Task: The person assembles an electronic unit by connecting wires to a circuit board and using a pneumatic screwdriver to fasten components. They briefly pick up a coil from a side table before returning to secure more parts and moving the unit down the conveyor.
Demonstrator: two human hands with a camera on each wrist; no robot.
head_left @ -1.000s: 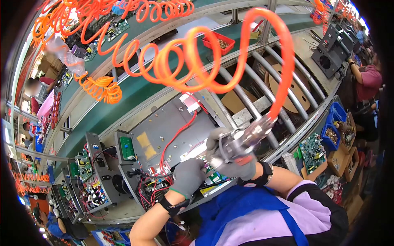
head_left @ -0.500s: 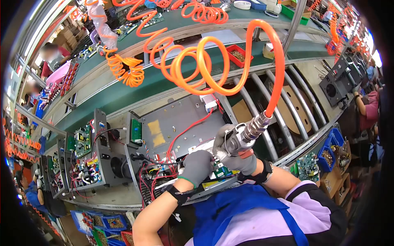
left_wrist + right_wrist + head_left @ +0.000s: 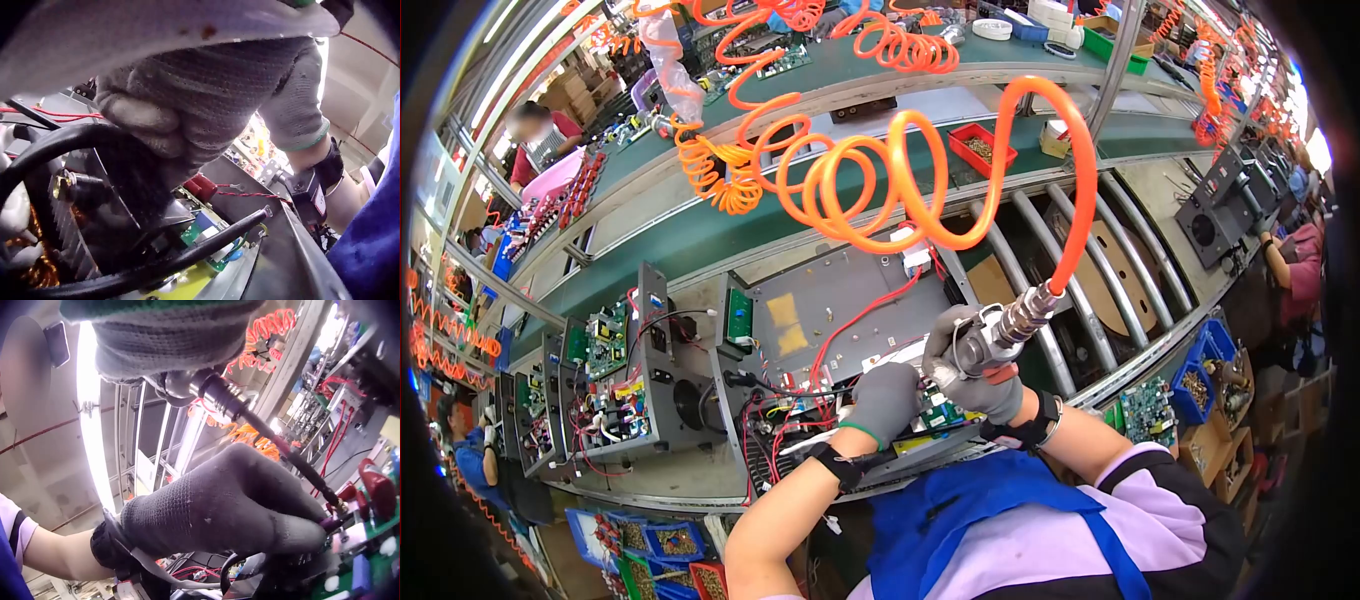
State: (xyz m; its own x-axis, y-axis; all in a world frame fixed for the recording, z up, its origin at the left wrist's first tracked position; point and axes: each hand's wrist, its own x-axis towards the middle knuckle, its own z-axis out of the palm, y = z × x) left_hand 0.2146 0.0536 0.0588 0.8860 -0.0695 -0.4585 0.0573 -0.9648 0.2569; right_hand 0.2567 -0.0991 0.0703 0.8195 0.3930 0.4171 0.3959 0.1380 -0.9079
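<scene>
In the head view, my gloved right hand (image 3: 985, 385) grips an air screwdriver (image 3: 1010, 325), whose orange coiled hose (image 3: 1080, 200) rises from its back end. The bit (image 3: 290, 453) slants down among parts on a green circuit board (image 3: 382, 553) in the right wrist view. Beside the bit's tip, my gloved left hand (image 3: 234, 509) pinches a wire end with a purple sleeve (image 3: 329, 523), mostly hidden by the fingers. Both hands are over the near side of an open grey metal chassis (image 3: 865, 300). A thick black cable (image 3: 69, 147) loops close by in the left wrist view.
More chassis with boards (image 3: 615, 400) line the bench at left. Metal rollers (image 3: 1040, 235) lie to the right. A red bin of screws (image 3: 980, 150) sits on the green belt behind. Blue bins (image 3: 1195, 385) and a loose circuit board (image 3: 1148, 408) are at the right.
The head view has swung, so the chassis appears further right. The screwdriver, blurred a second ago, now shows sharply. Both hands keep their hold, with little movement in the last half second.
</scene>
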